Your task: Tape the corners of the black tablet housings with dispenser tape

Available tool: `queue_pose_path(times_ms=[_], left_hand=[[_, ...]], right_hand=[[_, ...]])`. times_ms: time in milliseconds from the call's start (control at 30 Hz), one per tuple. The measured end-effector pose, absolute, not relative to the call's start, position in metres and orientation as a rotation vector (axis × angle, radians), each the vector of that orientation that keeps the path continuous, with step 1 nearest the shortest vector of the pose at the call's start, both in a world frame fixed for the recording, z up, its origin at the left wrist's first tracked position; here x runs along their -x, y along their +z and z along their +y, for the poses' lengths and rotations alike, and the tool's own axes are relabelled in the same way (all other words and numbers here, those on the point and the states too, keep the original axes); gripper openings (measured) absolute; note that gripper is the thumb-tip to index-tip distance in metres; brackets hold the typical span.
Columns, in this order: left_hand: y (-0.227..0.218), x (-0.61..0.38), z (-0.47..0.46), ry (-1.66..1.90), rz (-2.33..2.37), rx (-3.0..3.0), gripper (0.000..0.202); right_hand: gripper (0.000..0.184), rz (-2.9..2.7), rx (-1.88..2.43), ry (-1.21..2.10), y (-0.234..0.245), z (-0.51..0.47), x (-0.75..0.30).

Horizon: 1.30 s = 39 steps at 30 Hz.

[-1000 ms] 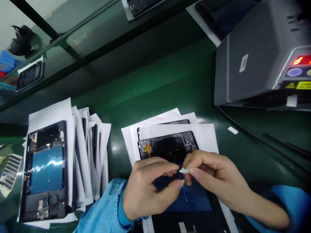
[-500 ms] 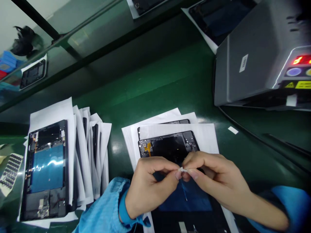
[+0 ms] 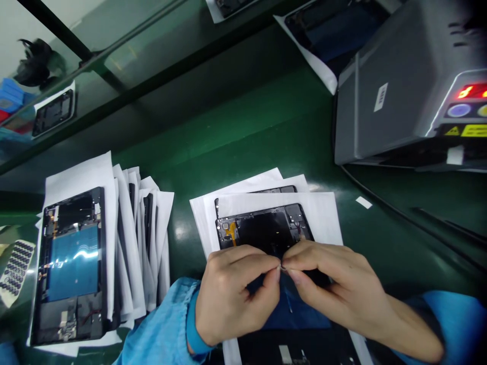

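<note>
Glossy black tablet [image 3: 262, 229], matt white paper [image 3: 324, 215] under it, shiny tabletop [image 3: 213, 147] around it, smooth machine [image 3: 403, 86] (plastic-looking) right of it

1. The left hand [image 3: 238, 294] and right hand [image 3: 338, 286] are partly covering the open tablet [image 3: 262, 233].
2. Their fingertips [image 3: 273, 264] are mostly hiding a tiny piece [image 3: 282, 267].
3. The open tablet's lower end is running past the bottom edge.
4. The grey machine [image 3: 384, 121] is extending beyond the right edge.
5. Print on its white label [image 3: 380, 97] is looking too small to read.

Wrinkled blue left sleeve [image 3: 163, 322], smooth blue cuff [image 3: 192, 324], right sleeve [image 3: 454, 317] blurred, apparently matching blue
</note>
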State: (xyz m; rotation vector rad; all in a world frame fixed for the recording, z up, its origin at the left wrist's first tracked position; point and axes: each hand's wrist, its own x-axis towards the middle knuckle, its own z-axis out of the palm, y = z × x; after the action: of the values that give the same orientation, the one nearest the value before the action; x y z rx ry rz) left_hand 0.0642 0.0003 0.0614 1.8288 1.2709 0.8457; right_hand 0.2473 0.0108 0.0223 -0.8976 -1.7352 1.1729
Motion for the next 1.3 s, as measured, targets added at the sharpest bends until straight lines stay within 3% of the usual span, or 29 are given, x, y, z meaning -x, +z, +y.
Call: queue_pose_path(times_ms=[433, 633, 1033, 1300], left_hand=[[0.051, -0.082, -0.004, 1.092, 1.193, -1.055, 0.010], [0.047, -0.093, -0.008, 1.122, 1.037, -0.666, 0.020], [0.049, -0.091, -0.007, 1.238, 1.191, -0.872, 0.021], [0.048, -0.091, -0.011, 1.211, 1.218, -1.097, 0.008]], right_hand=[[0.013, -1.529, 0.843, 1.300, 0.020, 0.007, -0.244], [0.012, -1.248, 0.798, 1.479, 0.018, 0.005, -0.240], [0.022, -1.148, 0.709, 1.656, 0.015, 0.012, -0.245], [0.016, -1.466, 0.826, 1.357, 0.026, 0.015, -0.254]])
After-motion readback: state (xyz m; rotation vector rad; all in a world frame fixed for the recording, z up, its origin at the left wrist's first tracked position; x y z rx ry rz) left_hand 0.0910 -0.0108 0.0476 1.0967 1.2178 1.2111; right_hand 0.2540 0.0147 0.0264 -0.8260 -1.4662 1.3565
